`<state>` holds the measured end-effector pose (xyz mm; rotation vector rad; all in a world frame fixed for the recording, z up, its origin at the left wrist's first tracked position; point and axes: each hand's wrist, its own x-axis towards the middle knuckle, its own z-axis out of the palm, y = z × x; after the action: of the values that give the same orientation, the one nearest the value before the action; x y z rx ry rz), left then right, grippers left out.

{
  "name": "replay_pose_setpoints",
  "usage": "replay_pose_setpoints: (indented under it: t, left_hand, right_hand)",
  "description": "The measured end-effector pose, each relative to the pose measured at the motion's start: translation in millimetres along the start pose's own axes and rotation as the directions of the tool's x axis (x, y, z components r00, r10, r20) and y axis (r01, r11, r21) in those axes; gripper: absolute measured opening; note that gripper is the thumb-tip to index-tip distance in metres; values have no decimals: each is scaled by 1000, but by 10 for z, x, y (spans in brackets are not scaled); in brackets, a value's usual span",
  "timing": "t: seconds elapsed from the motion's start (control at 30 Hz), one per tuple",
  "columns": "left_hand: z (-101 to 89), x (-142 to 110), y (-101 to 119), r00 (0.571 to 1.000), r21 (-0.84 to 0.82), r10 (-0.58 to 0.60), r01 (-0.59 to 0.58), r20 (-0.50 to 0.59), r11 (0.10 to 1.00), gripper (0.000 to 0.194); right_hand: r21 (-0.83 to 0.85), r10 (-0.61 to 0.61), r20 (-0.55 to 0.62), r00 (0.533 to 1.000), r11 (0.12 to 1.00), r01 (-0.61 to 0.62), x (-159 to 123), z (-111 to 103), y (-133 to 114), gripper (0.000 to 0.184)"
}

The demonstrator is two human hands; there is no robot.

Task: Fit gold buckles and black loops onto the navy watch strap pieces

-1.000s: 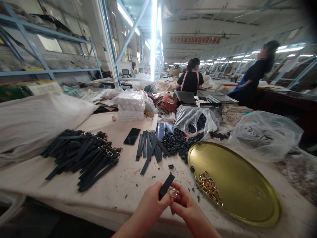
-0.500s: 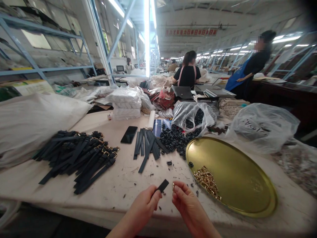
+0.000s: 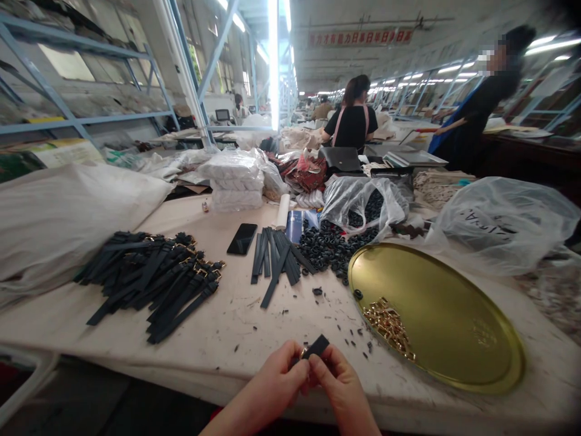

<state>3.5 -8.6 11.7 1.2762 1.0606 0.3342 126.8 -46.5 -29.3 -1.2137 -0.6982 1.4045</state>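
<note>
Close together over the front of the table, both my hands are closed on one short dark strap [image 3: 318, 345]. My left hand [image 3: 282, 374] pinches around the strap's lower part, where a small gold buckle [image 3: 304, 352] shows at the fingertips. Thumb and fingers of my right hand [image 3: 338, 376] grip the strap beside its free end. How the buckle sits on the strap is partly hidden by my fingers. More gold buckles [image 3: 389, 326] lie heaped at the left side of an oval gold tray [image 3: 454, 303]. Loose dark straps [image 3: 275, 260] are fanned out beyond my hands.
A pile of dark straps with gold buckles [image 3: 158, 278] lies left. A phone [image 3: 242, 238] lies beside the loose straps. Small black loops [image 3: 329, 248] are heaped by a clear plastic bag [image 3: 394, 212]. Scraps dot the tabletop [image 3: 218, 327]. Two people are working beyond.
My right hand has brought the gold buckle left to the strap and now grips the strap too. My hands have come together. The view has shifted slightly.
</note>
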Motion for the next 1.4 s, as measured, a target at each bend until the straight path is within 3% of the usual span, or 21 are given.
replay_pose_setpoints:
  t: [0.2, 0.27, 0.37, 0.43, 0.6, 0.83, 1.13, 1.27, 1.4]
  left_hand:
    - [-2, -14, -39, 1000, -72, 6, -6, -3, 997, 20]
    - [6, -21, -42, 999, -55, -32, 30, -31, 998, 20]
    - [14, -45, -38, 999, -35, -41, 41, -17, 999, 19]
    - [22, -63, -21, 1000, -39, -14, 14, 8, 999, 19]
    - [76, -87, 48, 1000, -62, -5, 5, 0, 998, 21]
    - [110, -120, 61, 1000, -109, -24, 22, -13, 994, 18]
    - [158, -118, -48, 997, -76, -33, 28, -75, 997, 18]
    - [126, -166, -67, 995, 49, -40, 44, -94, 998, 16]
    - [53, -213, -87, 999, 50, -33, 32, 11, 998, 22]
  right_hand:
    - [105, 110, 128, 986, 987, -124, -59, 48, -120, 28]
    - [5, 78, 95, 992, 997, -79, -80, 38, -123, 27]
    - [-288, -138, 14, 990, 948, 136, -124, -9, -99, 25]
    - [-377, -226, 6, 974, 902, 212, -151, -39, -89, 25]
    - [-208, -54, 24, 998, 976, 58, -159, -41, -116, 31]
    - [-327, -152, -76, 986, 938, 119, -156, -35, -134, 31]
    - [-539, -240, 1, 971, 818, 202, -205, -88, -116, 15]
    - [-445, -129, 36, 991, 886, 132, -148, -154, -69, 17]
    - [-274, 67, 167, 984, 962, -19, -50, -183, -45, 23]
